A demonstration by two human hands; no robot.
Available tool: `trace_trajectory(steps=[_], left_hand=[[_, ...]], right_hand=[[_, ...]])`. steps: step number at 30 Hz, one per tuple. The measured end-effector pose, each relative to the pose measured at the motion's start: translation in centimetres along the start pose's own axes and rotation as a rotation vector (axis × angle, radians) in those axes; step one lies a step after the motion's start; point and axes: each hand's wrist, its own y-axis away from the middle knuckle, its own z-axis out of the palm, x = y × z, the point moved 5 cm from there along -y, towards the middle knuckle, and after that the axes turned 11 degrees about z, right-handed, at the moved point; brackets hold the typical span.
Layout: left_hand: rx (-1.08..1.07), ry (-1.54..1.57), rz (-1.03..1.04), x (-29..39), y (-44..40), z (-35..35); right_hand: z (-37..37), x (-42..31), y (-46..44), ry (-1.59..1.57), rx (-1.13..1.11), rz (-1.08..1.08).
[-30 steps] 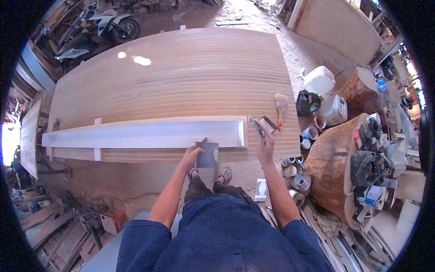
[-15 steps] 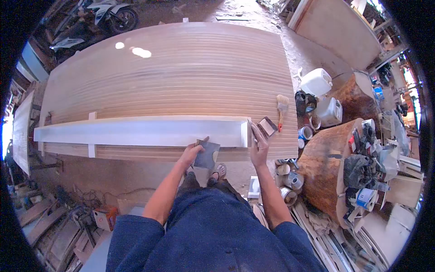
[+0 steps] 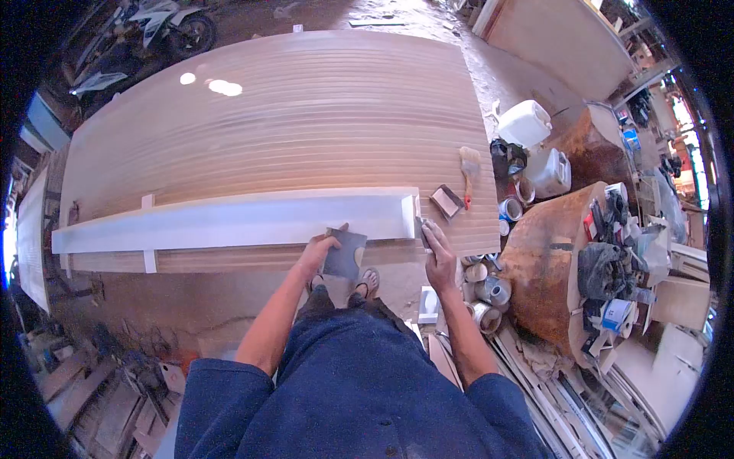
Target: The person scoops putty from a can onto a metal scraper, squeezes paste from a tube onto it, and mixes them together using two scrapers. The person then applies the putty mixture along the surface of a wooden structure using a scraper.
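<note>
A long white-coated board [image 3: 252,218], shaped like a shallow trough with raised edges, lies across the near side of a large grooved panel. My left hand [image 3: 321,249] pinches a dark grey sheet of sandpaper [image 3: 345,254] at the board's near edge. At the right end of the board, my right hand [image 3: 438,249] has its fingers bent together against the end face. A thin dark edge shows between those fingers and the board; what it belongs to is mostly hidden. Beyond that hand lie a small dark-edged block [image 3: 446,202] and a paintbrush [image 3: 469,176].
The grooved panel [image 3: 306,115] forms the work surface. White strips [image 3: 149,260] sit under the board. On the right stand white jerrycans [image 3: 524,123], paint cans [image 3: 510,208] and a big wood slab [image 3: 535,268] with clutter. A motorcycle [image 3: 145,38] is parked at the far left.
My right hand has slid nearer to me along the board's end, its fingers now more bent. My left hand still holds the sandpaper. The whole view has shifted slightly.
</note>
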Motion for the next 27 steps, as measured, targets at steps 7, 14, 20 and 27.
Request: trace_trajectory(steps=[7,14,20,27], left_hand=[[-0.009,0.018,-0.032,-1.1,-0.7,-0.2],[-0.01,0.02,-0.094,-0.2,-0.1,-0.3],[-0.065,0.072,-0.002,0.0,-0.1,0.0],[-0.025,0.015,0.013,0.5,0.1,-0.2]], right_hand=[[-4.0,-0.9,2.8,0.252,-0.051,0.006],[-2.1,-4.4,-2.9,0.491,0.058,-0.055],[-1.0,-5.8,-5.1,0.699,0.08,-0.16],[0.1,-5.1,-4.8,0.807,0.069,-0.249]])
